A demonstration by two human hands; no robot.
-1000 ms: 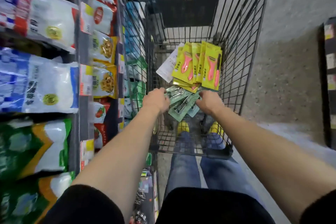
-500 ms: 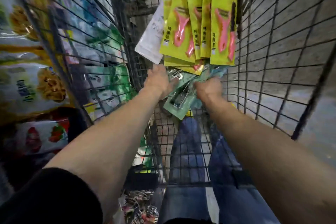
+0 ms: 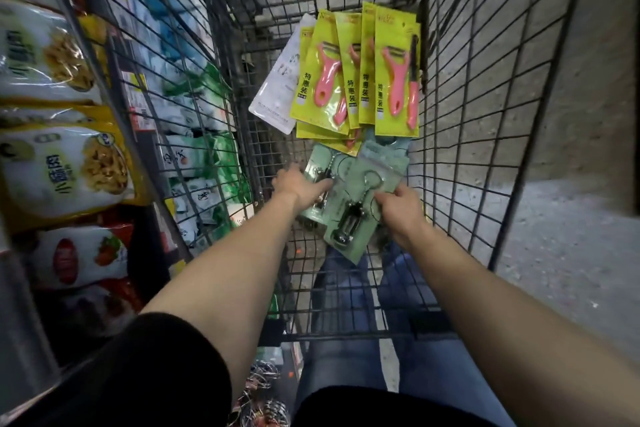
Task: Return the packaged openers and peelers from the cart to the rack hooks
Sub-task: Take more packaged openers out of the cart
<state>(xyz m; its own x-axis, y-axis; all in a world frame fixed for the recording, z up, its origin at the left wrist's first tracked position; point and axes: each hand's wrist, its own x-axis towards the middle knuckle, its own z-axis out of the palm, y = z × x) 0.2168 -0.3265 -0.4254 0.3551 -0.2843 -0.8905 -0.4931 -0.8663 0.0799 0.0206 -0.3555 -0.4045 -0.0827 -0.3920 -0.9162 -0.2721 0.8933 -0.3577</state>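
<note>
Inside cart (image 3: 485,114), green opener packs (image 3: 349,208) between both hands, left hand (image 3: 299,184), right hand (image 3: 401,210)

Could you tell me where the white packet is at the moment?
In the cart, the white packet leans at the left edge of the yellow peeler packs.

1 head view looks steeply down, close, into the wire cart (image 3: 485,114).

Yellow peeler packs (image 3: 360,76): several overlapped in fan, pink peelers on cards, lying flat on far half of wire cart (image 3: 485,114) floor, tops toward far end. One white pack (image 3: 280,83) beside them, left, tilted. Green opener packs (image 3: 349,198): few stacked askew, metal openers visible, just nearer than yellow ones, partly overlapped by them.
</note>
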